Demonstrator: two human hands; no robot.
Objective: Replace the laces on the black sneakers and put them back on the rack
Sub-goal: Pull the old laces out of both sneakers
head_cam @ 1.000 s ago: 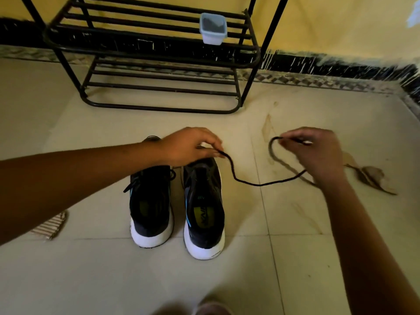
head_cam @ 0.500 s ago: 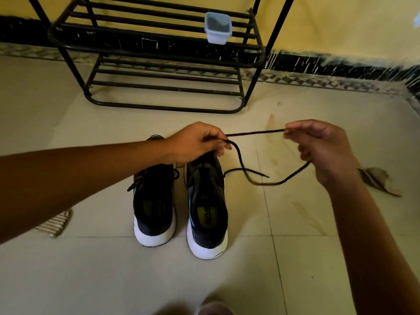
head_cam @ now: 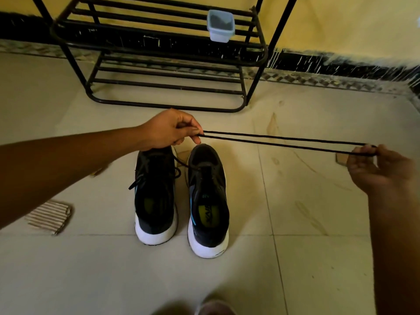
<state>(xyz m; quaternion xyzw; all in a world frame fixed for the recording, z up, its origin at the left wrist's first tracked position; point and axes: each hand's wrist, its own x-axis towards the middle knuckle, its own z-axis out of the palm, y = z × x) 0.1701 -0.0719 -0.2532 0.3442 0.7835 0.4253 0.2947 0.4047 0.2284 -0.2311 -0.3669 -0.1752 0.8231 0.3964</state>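
While our left hand pinches the doubled lace at nine o'clock, our right hand pinches at three.

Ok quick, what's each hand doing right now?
Left hand: pinching both strands of the black lace.
Right hand: gripping the lace's other end.

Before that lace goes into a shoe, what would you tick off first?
1. Thin black shoelace gripped at both ends: ok, left hand pinches it and right hand holds it.
2. Lace free of tangles: ok, doubled and taut.
3. Lace tips level: cannot tell, hidden in the left hand.
4. Right-side black white-soled sneaker ready for lacing: ok, no lace shows on it.
5. Black metal rack has room: ok.
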